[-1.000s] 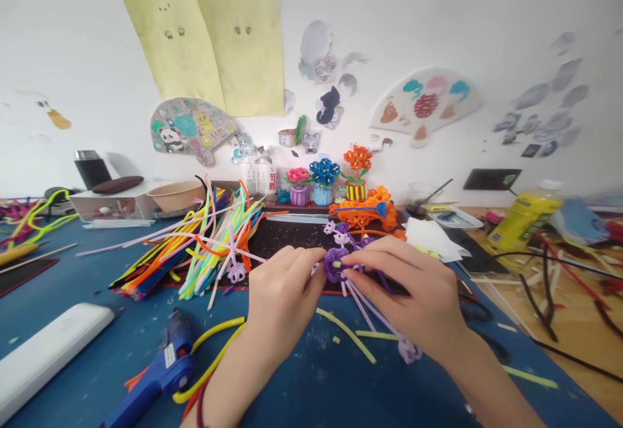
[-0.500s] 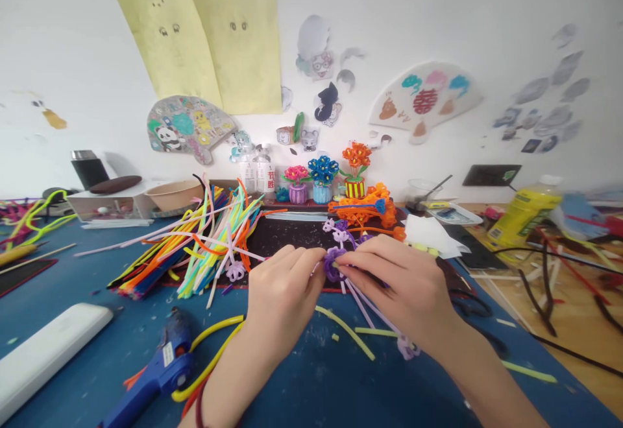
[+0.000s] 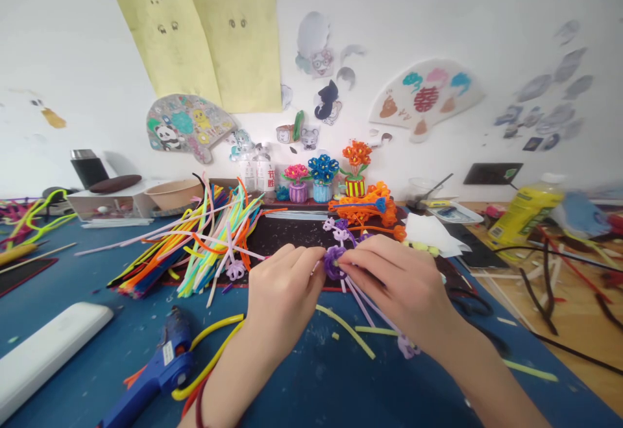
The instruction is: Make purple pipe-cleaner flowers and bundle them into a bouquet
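A small dark purple pipe-cleaner flower (image 3: 333,262) is held between my two hands, above the middle of the table. My left hand (image 3: 287,295) pinches it from the left with closed fingers. From the right, the thumb and fingertips of my right hand (image 3: 396,282) close on the flower near its pale centre. Lilac pipe-cleaner flowers (image 3: 341,232) with long stems lie just behind and beneath my right hand. One more lilac flower (image 3: 407,347) shows below that wrist, and another (image 3: 235,270) lies left of my left hand.
A large bundle of coloured pipe cleaners (image 3: 195,246) lies at the left. A blue glue gun (image 3: 165,363) and a white case (image 3: 53,356) are in front. Potted pipe-cleaner flowers (image 3: 322,181) stand behind; a yellow bottle (image 3: 525,211) stands at the right. Pale green pieces (image 3: 348,331) lie nearby.
The purple flower has turned slightly between my fingers, its face now a little more toward me. Both hands stay in nearly the same place.
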`<state>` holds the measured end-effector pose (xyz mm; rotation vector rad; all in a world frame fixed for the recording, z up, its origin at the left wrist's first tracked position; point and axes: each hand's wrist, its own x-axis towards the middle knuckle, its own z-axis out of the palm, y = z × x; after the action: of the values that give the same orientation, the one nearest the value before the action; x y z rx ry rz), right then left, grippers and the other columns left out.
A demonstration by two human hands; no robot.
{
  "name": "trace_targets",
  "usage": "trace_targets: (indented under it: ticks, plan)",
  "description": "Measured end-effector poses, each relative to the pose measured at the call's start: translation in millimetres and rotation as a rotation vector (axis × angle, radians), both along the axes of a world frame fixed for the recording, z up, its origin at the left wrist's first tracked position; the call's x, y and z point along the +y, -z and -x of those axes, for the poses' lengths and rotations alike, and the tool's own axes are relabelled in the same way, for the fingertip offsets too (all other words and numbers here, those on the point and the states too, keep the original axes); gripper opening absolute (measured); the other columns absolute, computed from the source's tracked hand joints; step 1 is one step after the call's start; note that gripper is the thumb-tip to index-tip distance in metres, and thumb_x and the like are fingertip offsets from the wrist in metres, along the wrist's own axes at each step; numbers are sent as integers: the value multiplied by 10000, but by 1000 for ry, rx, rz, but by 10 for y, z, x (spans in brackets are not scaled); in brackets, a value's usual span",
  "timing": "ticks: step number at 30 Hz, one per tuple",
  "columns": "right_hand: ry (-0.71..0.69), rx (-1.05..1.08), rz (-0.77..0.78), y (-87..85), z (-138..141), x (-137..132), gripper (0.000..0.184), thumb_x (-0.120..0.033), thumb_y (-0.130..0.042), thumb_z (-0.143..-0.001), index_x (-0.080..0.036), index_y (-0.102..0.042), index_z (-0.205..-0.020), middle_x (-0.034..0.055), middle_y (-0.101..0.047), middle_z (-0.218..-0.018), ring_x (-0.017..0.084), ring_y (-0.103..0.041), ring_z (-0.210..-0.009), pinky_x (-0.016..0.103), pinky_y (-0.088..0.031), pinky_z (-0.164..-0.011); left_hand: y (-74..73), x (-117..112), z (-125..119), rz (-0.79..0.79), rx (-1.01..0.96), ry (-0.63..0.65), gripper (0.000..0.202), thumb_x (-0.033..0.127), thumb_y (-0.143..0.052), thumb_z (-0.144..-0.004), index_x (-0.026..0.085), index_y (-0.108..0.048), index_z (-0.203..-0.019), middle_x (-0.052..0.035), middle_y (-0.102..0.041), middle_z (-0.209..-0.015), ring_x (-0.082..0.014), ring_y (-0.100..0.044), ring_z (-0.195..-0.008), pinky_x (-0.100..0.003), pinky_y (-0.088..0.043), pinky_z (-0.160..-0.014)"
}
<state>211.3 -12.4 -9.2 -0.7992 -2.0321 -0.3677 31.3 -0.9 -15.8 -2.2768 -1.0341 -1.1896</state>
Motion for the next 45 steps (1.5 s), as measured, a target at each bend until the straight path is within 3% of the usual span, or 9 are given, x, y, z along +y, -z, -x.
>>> trace_targets:
  ticks: [16, 31, 45]
  plan:
    - [26, -43, -124, -35, 19, -8, 97, -68, -583, -866, -111, -635, -797, 80, -664, -758, 156, -594, -683, 281, -452, -633, 32, 16, -1, -5, -15, 19, 83, 126, -573, -843, 124, -656, -836, 13, -571, -588, -109, -430, -530, -245, -306, -514]
    - [37, -58, -139, -20, 6, 5, 113, -50, -573, -865, -106, -644, -797, 98, -678, -791, 169, -607, -715, 288, -457, -652, 14, 10, -6, 5, -21, 45, 87, 146, -563, -867, 135, -648, -851, 13, -589, -612, -101, -419, -527, -236, -303, -512]
    - [33, -7, -104, -24, -9, -3, 133, -83, -557, -888, -126, -656, -811, 73, -675, -772, 149, -612, -706, 270, -464, -657, 26, 42, -7, 88, -158, 120, 65, 122, -608, -822, 133, -671, -834, -5, -617, -620, -91, -461, -513, -212, -302, -483]
